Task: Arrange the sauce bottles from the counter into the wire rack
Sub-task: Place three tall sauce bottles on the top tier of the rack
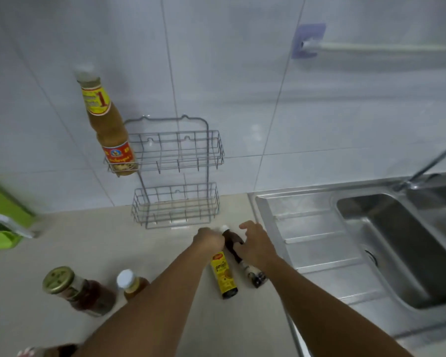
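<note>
A two-tier wire rack (208, 161) hangs on the tiled wall above the counter. A tall bottle of orange-brown sauce (108, 127) stands at the left end of its upper tier; the lower tier holds nothing. My left hand (209, 240) is closed over the top of a dark bottle with a yellow label (224, 275) on the counter. Beside it, my right hand (255, 244) wraps a dark bottle with a white cap (231, 239), thumb across its neck and forefinger lifted. Further left stand a jar with a gold lid (75, 289) and a small white-capped bottle (130, 283).
A stainless sink (397, 240) with a ribbed drainboard (314, 240) and a tap (422, 168) fills the right side. A green container (0, 210) sits at the left edge. A white rail (371, 47) runs along the wall at the upper right.
</note>
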Tool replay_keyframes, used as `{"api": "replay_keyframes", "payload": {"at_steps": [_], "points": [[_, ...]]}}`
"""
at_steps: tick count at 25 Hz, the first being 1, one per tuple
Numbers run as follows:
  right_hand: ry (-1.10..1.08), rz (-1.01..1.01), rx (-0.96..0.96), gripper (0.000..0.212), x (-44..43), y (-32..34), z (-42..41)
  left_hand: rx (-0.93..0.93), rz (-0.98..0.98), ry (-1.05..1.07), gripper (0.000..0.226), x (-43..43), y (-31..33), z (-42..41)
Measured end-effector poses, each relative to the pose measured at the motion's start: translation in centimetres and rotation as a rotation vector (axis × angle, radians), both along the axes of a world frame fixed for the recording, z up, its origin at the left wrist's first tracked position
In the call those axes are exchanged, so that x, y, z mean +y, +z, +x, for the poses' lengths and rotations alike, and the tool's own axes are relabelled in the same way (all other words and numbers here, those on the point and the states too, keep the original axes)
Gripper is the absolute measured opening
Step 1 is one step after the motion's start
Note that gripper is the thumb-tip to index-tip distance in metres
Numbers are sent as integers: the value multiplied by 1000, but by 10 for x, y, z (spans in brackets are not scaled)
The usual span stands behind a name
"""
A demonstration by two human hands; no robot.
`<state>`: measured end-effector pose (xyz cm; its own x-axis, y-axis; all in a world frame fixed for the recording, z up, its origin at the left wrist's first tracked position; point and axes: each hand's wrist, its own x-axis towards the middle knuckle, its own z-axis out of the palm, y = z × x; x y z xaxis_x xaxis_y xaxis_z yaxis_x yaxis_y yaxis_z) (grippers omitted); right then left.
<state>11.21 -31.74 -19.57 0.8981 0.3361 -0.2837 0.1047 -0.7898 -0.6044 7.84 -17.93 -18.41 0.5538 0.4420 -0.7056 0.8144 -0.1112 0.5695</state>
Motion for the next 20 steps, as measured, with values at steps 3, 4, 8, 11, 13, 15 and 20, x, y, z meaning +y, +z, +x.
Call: {"api": "replay_keyframes", "payload": {"at_steps": [3, 4, 8, 11, 13, 15, 20], "points": [[102, -198, 56, 61, -14, -28, -6, 103, 68, 26, 65, -13, -47, -15], [112, -223, 26, 59, -16, -34, -6, 119, 98, 31, 67, -18, -52, -17], [129, -202, -40, 52, -16, -45, 0, 52, 148, 20, 76, -29, -61, -19], [126, -148, -9, 47, -20, -43, 7, -3, 145, -11, 64, -31, -57, -17], [101, -51, 3, 45, -24, -37, 10, -85, 141, -21, 55, -31, -45, -19], [48, 95, 6, 40, -26, -24, 13, -202, 160, -50, 49, -29, -26, -21], [-95, 407, -75, 40, -10, 46, 20, -491, 211, -118, 50, -8, 64, -20]]}}
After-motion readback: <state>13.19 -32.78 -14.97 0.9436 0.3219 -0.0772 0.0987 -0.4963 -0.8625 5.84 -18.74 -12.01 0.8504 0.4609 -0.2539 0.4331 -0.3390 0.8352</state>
